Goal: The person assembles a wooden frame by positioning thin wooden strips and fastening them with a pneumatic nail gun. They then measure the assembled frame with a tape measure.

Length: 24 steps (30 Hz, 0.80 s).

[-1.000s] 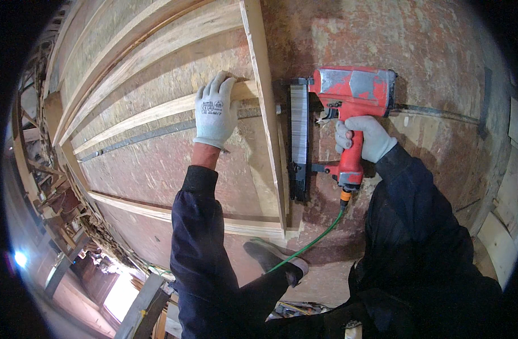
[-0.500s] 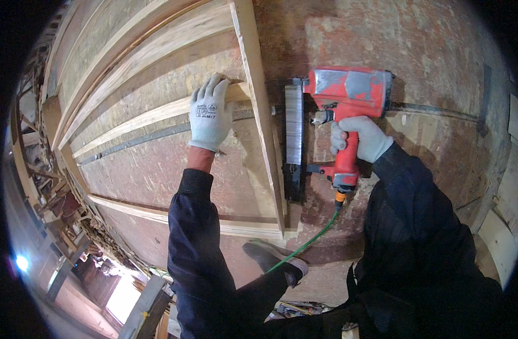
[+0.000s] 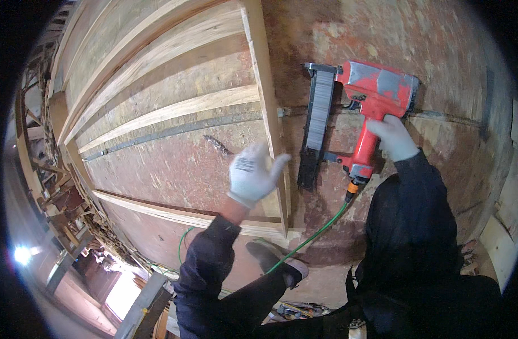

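Note:
A red and grey nail gun (image 3: 377,90) with a long strip of nails in its black magazine (image 3: 320,113) lies on the worn, reddish panel. At the upper right side of its handle is my right hand (image 3: 399,138), in a white glove. It touches the handle but is not wrapped around it; its fingers look loosened and are a little blurred. My left hand (image 3: 252,172), also gloved and smeared by motion, is open with the thumb stuck out. It hovers by the upright wooden rail (image 3: 265,96) of a slatted timber frame and holds nothing.
A green air hose (image 3: 321,233) runs from the gun's orange coupling toward my shoe (image 3: 295,268). Several wooden slats (image 3: 174,116) join the rail on the left. A dark splinter-like piece (image 3: 216,144) lies between slats. Scrap wood (image 3: 61,209) is heaped beyond the panel's left edge.
My left hand has let go of the slat by the rail and moved down and right. The nail gun has shifted right and tilted, and my right hand's grip on it has loosened.

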Tool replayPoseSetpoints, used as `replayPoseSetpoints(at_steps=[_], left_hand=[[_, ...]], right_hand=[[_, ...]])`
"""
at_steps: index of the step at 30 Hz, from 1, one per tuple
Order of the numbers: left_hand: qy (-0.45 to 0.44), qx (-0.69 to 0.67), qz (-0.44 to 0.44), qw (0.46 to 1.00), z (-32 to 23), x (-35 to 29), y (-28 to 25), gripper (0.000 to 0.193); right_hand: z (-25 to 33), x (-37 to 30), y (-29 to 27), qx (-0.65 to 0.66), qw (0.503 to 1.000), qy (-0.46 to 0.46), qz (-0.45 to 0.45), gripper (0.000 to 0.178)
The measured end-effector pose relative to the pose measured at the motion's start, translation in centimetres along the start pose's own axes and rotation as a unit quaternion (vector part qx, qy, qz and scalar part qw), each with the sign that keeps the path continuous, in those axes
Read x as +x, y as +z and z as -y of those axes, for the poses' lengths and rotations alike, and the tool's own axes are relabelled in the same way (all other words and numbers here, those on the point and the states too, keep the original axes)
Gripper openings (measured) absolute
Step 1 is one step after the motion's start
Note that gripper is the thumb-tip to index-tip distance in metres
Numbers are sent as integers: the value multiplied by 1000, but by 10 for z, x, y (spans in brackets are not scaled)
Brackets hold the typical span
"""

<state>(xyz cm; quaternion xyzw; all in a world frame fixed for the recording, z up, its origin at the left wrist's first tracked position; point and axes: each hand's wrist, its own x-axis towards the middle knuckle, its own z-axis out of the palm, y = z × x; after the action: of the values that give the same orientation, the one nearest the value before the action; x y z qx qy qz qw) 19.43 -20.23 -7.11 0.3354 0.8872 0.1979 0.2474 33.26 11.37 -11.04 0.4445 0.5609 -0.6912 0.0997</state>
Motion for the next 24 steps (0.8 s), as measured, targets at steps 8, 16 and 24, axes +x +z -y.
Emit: replayPoseSetpoints(at_steps=[8, 16, 24], left_hand=[[-87, 65, -14, 994, -9, -10, 23, 33], [-96, 52, -37, 993, -14, -18, 18, 33], [-105, 65, -24, 992, -16, -19, 15, 27]], right_hand=[[45, -45, 51, 44, 981, -33, 184, 33], [8, 92, 166, 55, 954, -211, 205, 29], [14, 102, 177, 338, 921, 83, 175, 27]])
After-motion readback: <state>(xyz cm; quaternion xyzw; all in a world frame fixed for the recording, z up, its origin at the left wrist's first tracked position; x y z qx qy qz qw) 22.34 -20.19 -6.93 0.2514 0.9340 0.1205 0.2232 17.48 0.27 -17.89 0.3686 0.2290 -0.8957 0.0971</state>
